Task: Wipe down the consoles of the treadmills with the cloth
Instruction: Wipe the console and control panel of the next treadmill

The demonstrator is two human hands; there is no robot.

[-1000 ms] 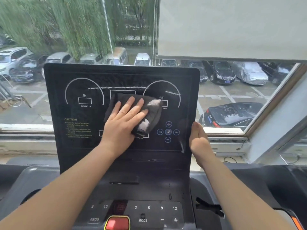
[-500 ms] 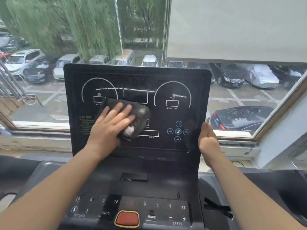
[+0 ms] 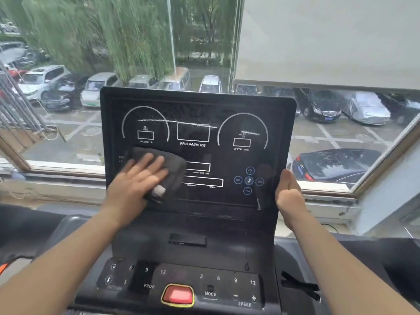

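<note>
cloth [image 3: 169, 165] slid left across console [image 3: 197, 105], left hand [image 3: 134, 183] flat, right hand [image 3: 289, 194] gripping edge

Glossy black console [image 3: 197, 155] (streaked), soft dark cloth [image 3: 172, 167].

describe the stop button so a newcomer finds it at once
Start at the black treadmill console before the window and drop to its lower keypad. The stop button sits there between PROG and MODE. It is the only red, yellow-rimmed key.
</note>
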